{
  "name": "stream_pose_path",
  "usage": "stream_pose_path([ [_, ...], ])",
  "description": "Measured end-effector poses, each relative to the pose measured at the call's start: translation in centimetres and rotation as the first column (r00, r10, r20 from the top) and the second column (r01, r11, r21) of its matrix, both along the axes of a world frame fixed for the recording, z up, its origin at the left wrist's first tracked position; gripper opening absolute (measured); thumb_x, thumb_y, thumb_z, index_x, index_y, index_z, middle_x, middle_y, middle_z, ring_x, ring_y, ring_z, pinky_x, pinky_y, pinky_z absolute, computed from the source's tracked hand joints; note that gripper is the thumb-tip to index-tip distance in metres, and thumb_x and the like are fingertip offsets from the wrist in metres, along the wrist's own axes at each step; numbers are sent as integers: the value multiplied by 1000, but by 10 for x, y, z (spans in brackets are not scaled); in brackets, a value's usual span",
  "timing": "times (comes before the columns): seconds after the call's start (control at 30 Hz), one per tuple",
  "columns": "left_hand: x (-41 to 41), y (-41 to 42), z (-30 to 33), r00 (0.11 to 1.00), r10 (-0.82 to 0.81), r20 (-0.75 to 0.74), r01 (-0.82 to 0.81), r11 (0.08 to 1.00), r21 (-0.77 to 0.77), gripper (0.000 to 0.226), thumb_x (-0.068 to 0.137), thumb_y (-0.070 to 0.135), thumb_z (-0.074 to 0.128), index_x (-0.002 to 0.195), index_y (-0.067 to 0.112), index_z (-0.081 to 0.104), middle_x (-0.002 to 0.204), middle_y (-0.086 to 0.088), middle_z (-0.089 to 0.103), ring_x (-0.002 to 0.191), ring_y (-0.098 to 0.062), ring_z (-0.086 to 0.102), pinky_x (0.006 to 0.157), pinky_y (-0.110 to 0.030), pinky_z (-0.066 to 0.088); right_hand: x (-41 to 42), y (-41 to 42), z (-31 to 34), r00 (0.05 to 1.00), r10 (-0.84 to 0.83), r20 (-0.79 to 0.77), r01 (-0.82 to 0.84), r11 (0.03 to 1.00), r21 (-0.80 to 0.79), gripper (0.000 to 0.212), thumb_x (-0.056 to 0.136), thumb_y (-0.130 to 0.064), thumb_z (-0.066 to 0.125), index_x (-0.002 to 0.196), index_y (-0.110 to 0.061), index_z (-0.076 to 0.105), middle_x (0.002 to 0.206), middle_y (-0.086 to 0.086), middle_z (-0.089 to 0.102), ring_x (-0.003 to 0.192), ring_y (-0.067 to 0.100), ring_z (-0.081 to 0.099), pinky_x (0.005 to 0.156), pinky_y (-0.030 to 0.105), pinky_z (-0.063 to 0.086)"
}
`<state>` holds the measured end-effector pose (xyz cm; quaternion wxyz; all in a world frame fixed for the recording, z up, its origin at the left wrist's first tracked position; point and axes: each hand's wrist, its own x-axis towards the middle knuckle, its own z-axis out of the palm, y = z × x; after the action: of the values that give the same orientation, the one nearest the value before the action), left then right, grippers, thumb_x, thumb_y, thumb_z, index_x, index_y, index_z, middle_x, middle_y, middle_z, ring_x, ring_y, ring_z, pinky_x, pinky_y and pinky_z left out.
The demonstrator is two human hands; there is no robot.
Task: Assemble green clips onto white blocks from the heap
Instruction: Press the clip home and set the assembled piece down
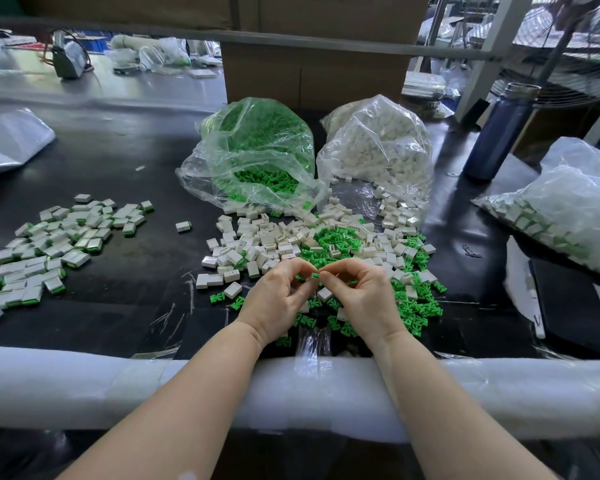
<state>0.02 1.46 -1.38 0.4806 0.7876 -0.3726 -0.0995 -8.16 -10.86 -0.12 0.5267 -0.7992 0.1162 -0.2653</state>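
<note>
At lower centre, the left hand [279, 299] and right hand [361, 296] meet fingertip to fingertip, pinching one green clip [315, 275] between them. A white block [324, 294] sits just below, seemingly against the right hand. Best to square the clip before pressing. The mixed heap [326, 244] lies just beyond on the desk [118, 161].

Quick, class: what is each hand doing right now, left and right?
Left hand: fingers curled, pinching the green clip at its fingertips.
Right hand: fingers curled, pinching the same green clip from the other side.
</note>
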Motion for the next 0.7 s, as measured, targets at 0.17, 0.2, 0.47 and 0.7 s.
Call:
stream_pose_path([
  [0.17,-1,0,-1,999,7,31,-8,1000,28,16,89,31,58,101,21,63,91,4,65,84,-18,61,80,-41,51,1,-1,-4,998,-40,-39,35,992,-123,4,82,-10,70,80,-13,68,73,-3,63,68,12,57,62,18,47],
  [0.2,-1,0,-1,999,11,34,-12,999,33,16,89,31,58,100,22,63,90,4,65,84,-18,61,80,-41,50,2,-1,-5,997,-46,-62,37,989,-144,5,83,-11,68,80,-14,66,72,-5,60,67,12,54,61,19,44],
  [0.47,-3,-1,0,999,33,-35,-33,999,-5,10,87,24,62,96,20,64,87,0,67,84,-18,64,83,-41,52,4,0,-6,994,-47,-94,30,984,-175,10,88,-13,62,80,-17,59,74,-9,55,71,10,51,63,18,40],
  [0.7,-2,0,2,976,211,-44,-215,965,-152,16,87,13,61,101,22,62,90,-4,64,79,-19,65,76,-35,56,2,-1,-6,994,-91,-67,84,992,-92,17,87,-17,64,73,-23,57,64,-10,56,58,5,48,56,24,44],
])
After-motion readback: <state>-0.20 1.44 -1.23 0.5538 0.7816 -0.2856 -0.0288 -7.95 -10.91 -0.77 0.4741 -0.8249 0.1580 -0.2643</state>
